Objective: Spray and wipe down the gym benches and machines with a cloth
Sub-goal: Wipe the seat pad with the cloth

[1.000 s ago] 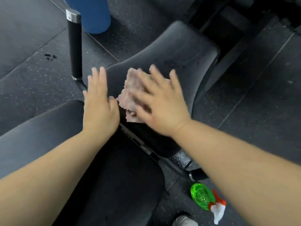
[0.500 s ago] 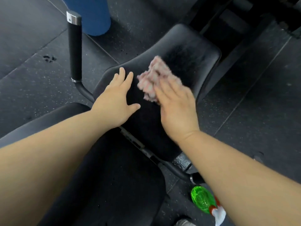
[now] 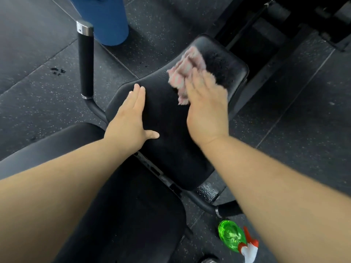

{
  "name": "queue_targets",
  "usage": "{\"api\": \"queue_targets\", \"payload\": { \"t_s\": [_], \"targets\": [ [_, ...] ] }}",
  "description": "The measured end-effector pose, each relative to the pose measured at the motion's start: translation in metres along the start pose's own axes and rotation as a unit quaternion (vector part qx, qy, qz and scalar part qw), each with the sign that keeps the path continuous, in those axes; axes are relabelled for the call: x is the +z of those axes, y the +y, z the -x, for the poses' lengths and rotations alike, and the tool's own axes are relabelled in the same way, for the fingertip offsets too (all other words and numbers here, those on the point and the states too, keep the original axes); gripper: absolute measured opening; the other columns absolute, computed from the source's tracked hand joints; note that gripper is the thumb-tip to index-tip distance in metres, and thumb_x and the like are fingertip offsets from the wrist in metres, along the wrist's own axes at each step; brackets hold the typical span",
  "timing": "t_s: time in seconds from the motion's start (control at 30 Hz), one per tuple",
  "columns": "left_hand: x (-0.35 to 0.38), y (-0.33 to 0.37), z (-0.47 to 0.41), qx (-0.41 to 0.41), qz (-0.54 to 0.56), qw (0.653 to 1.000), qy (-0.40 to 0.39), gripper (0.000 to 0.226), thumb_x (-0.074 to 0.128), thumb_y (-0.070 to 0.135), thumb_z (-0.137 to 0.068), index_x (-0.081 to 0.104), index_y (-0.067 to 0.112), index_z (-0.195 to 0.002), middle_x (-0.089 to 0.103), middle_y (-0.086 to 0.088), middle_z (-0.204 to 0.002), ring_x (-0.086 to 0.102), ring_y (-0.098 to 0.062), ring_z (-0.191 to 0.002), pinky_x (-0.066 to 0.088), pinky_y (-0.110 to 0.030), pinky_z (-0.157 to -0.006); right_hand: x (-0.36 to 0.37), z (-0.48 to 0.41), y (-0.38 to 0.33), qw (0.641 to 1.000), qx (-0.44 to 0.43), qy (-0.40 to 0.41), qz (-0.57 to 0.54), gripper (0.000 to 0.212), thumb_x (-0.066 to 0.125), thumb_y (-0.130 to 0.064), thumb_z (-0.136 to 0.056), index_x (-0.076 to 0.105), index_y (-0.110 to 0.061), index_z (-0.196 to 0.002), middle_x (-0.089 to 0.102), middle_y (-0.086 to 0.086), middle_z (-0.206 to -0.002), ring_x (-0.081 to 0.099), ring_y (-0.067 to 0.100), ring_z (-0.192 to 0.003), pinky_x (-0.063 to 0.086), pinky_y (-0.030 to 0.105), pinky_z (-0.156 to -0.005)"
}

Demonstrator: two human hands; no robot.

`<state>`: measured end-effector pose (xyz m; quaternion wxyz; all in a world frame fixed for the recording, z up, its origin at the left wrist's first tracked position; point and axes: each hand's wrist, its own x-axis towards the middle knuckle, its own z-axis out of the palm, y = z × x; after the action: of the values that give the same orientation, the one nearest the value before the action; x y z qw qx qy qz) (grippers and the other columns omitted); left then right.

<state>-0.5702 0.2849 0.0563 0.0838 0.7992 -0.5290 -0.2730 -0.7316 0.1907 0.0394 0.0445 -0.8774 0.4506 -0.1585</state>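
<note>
**Where the cloth lies**

While the right hand presses flat, fingers straight, the crumpled pink-and-white striped cloth sits beneath its fingertips at the far end of the black seat pad. The left hand rests flat on the pad, fingers together, thumb spread.

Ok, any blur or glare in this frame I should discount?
Head view: motion blur smears the right hand and the cloth under its fingers; head view: the left hand, flat on the seat pad, is sharper; head view: a pale sheen sits on the pad's far end; head view: the floor is evenly lit, without hard shadows.
</note>
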Motion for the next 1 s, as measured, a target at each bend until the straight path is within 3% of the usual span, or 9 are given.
{"api": "queue_targets", "payload": {
  "t_s": [0.2,0.3,0.4,0.5,0.53,0.63,0.83,0.93,1.0],
  "targets": [
    [0.004,-0.014,0.002,-0.011,0.042,0.999,0.002,0.121,0.082,0.039,-0.073,-0.005,0.02,-0.156,-0.017,0.005,-0.163,-0.012,-0.015,-0.15,0.008,-0.045,-0.123,-0.01,0.031,0.003,0.978,-0.183,-0.101,-0.024,0.045,0.038,-0.015,-0.088,0.065,-0.01,-0.124,0.063,0.008,-0.13,0.058,0.03,-0.118,0.044,0.039,-0.085],
    [0.006,-0.017,0.002,-0.006,0.052,0.999,-0.003,0.121,0.081,0.04,-0.074,-0.006,0.021,-0.156,-0.019,0.008,-0.162,-0.014,-0.014,-0.15,0.007,-0.046,-0.123,-0.044,-0.038,0.032,0.998,-0.066,-0.015,-0.009,0.041,0.037,-0.024,-0.091,0.062,-0.018,-0.123,0.062,0.004,-0.123,0.055,0.031,-0.107,0.044,0.035,-0.084],
    [0.008,-0.019,0.001,-0.003,0.055,0.998,-0.003,0.121,0.08,0.04,-0.074,-0.007,0.021,-0.156,-0.019,0.008,-0.162,-0.015,-0.013,-0.149,0.007,-0.046,-0.123,-0.053,-0.089,0.044,0.998,0.054,0.005,0.024,0.046,0.036,-0.006,-0.092,0.052,-0.017,-0.133,0.053,0.002,-0.133,0.045,0.026,-0.118,0.035,0.034,-0.092],
    [0.008,-0.019,0.0,-0.006,0.054,0.999,-0.007,0.122,0.08,0.042,-0.073,-0.008,0.021,-0.156,-0.02,0.008,-0.162,-0.016,-0.013,-0.149,0.007,-0.047,-0.123,-0.039,-0.082,0.03,0.994,0.066,0.065,-0.059,0.042,0.034,-0.004,-0.096,0.055,-0.015,-0.131,0.059,-0.017,-0.101,0.046,-0.015,-0.104,0.029,0.003,-0.089],
    [0.008,-0.019,0.0,-0.007,0.053,0.999,-0.006,0.123,0.08,0.042,-0.073,-0.008,0.022,-0.156,-0.02,0.009,-0.162,-0.016,-0.013,-0.149,0.007,-0.047,-0.123,-0.035,-0.078,0.029,0.993,0.056,0.075,-0.075,0.041,0.035,-0.006,-0.097,0.057,-0.013,-0.131,0.059,-0.016,-0.097,0.049,-0.015,-0.103,0.03,0.004,-0.092],
    [0.009,-0.019,-0.001,-0.012,0.053,0.998,-0.009,0.121,0.079,0.041,-0.074,-0.009,0.024,-0.156,-0.022,0.012,-0.161,-0.018,-0.009,-0.148,0.006,-0.045,-0.123,-0.016,-0.062,0.025,0.997,-0.012,0.051,-0.048,0.044,0.04,-0.009,-0.091,0.06,-0.009,-0.131,0.061,0.008,-0.13,0.055,0.027,-0.124,0.044,0.046,-0.101],
    [0.01,-0.022,0.0,-0.004,0.071,0.997,0.008,0.122,0.082,0.038,-0.073,-0.006,0.022,-0.155,-0.02,0.017,-0.155,-0.017,-0.003,-0.145,0.005,-0.043,-0.123,0.011,0.012,-0.031,0.974,-0.195,-0.074,-0.093,0.044,0.041,-0.02,-0.085,0.072,-0.011,-0.114,0.068,0.004,-0.121,0.063,0.027,-0.111,0.035,0.035,-0.085],
    [0.011,-0.02,0.001,-0.004,0.065,0.998,0.003,0.121,0.08,0.041,-0.074,-0.008,0.026,-0.155,-0.021,0.015,-0.159,-0.018,0.001,-0.142,0.004,-0.039,-0.123,-0.017,-0.034,0.008,0.992,-0.083,0.01,-0.09,0.034,0.047,-0.023,-0.084,0.071,-0.02,-0.11,0.069,0.0,-0.108,0.061,0.025,-0.1,0.047,0.036,-0.082],
    [0.01,-0.021,0.002,-0.006,0.069,0.998,0.005,0.12,0.079,0.041,-0.075,-0.009,0.028,-0.155,-0.021,0.017,-0.16,-0.018,0.001,-0.144,0.003,-0.038,-0.123,-0.039,-0.07,0.039,0.996,0.038,0.073,-0.033,0.043,0.042,-0.021,-0.089,0.063,-0.021,-0.126,0.063,-0.001,-0.121,0.055,0.023,-0.11,0.044,0.033,-0.092]
  ]
}}
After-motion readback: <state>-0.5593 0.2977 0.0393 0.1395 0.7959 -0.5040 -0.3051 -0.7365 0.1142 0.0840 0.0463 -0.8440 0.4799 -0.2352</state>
